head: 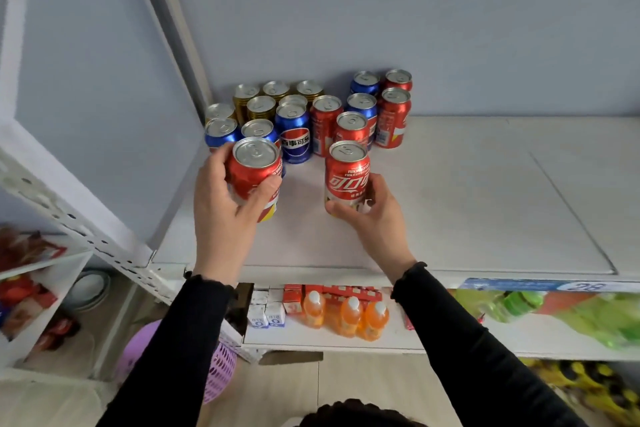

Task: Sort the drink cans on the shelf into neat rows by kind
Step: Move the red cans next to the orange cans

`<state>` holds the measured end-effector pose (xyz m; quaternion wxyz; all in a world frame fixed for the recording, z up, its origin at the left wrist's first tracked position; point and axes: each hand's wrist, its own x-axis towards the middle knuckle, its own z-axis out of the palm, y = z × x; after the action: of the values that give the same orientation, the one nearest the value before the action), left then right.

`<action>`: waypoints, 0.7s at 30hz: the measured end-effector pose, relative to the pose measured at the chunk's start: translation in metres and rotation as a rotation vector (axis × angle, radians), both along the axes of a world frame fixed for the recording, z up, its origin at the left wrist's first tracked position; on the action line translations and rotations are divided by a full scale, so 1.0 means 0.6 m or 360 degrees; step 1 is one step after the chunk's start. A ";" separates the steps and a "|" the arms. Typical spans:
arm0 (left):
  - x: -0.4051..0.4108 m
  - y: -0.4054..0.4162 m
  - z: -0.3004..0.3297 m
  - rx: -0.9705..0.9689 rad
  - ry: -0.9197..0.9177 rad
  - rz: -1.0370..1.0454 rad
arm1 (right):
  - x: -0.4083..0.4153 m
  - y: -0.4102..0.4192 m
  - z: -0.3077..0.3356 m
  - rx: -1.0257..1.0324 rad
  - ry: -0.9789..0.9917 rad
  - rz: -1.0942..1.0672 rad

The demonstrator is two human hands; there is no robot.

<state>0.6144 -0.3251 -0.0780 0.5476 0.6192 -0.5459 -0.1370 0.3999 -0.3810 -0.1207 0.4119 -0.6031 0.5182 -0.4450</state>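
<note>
On the white shelf (pixel 467 204), drink cans stand in a mixed cluster at the back left. Several gold cans (pixel 261 107) fill the far left rear. Blue cola cans (pixel 293 135) and red cola cans (pixel 393 114) are mingled in the middle and to the right. My left hand (pixel 221 198) grips a red can (pixel 255 170), tilted and lifted in front of the blue cans. My right hand (pixel 374 215) holds another red can (pixel 347 173) upright near the shelf's front middle; whether it rests on the shelf I cannot tell.
A perforated white upright (pixel 79 218) slants at the shelf's left edge. The lower shelf holds orange bottles (pixel 349 315), small cartons (pixel 266 312) and green bottles (pixel 519 302). A purple basket (pixel 214 371) sits on the floor.
</note>
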 end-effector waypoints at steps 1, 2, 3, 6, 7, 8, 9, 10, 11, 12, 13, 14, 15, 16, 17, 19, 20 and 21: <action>-0.023 -0.007 0.002 0.0005 0.0002 -0.0047 | -0.023 0.002 0.001 -0.0012 0.0016 -0.0039; -0.049 -0.014 0.003 0.0008 0.0022 -0.0102 | -0.047 0.005 0.002 -0.0027 0.0027 -0.0082; -0.077 -0.022 0.004 0.0011 0.0052 -0.0158 | -0.074 0.007 0.002 -0.0042 0.0031 -0.0125; -0.178 -0.044 0.001 0.0032 0.0129 -0.0329 | -0.170 0.016 0.003 -0.0059 0.0044 -0.0229; -0.216 -0.050 -0.002 0.0037 0.0148 -0.0377 | -0.207 0.019 0.003 -0.0064 0.0056 -0.0257; -0.255 -0.057 -0.006 0.0038 0.0162 -0.0421 | -0.246 0.023 0.003 -0.0073 0.0079 -0.0286; -0.296 -0.062 -0.009 0.0041 0.0173 -0.0461 | -0.287 0.026 0.003 -0.0082 0.0104 -0.0316; -0.339 -0.068 -0.012 0.0046 0.0190 -0.0501 | -0.330 0.029 0.003 -0.0084 0.0120 -0.0342; -0.381 -0.074 -0.015 0.0061 0.0214 -0.0540 | -0.371 0.032 0.003 -0.0081 0.0126 -0.0364; -0.424 -0.079 -0.016 0.0077 0.0232 -0.0578 | -0.414 0.034 0.003 -0.0079 0.0130 -0.0385; -0.468 -0.084 -0.017 0.0086 0.0233 -0.0607 | -0.456 0.034 0.002 -0.0078 0.0141 -0.0407; -0.509 -0.090 -0.019 0.0086 0.0222 -0.0631 | -0.497 0.034 0.002 -0.0079 0.0156 -0.0424; -0.548 -0.096 -0.021 0.0088 0.0216 -0.0655 | -0.535 0.033 0.001 -0.0078 0.0176 -0.0440; -0.585 -0.103 -0.024 0.0097 0.0217 -0.0682 | -0.571 0.031 0.001 -0.0078 0.0193 -0.0455; -0.620 -0.110 -0.026 0.0112 0.0223 -0.0713 | -0.606 0.028 0.000 -0.0078 0.0209 -0.0468; -0.680 -0.123 -0.028 0.0155 0.0251 -0.0775 | -0.667 0.021 -0.001 -0.0075 0.0242 -0.0505; -0.707 -0.131 -0.027 0.0170 0.0260 -0.0802 | -0.694 0.016 0.000 -0.0072 0.0256 -0.0528; -0.732 -0.141 -0.026 0.0185 0.0256 -0.0825 | -0.720 0.008 0.000 -0.0068 0.0264 -0.0547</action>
<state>0.1752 -0.4099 -0.0933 0.4994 0.4765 -0.6321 -0.3523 -0.0320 -0.3759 -0.1207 0.2729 -0.5491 0.6361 -0.4685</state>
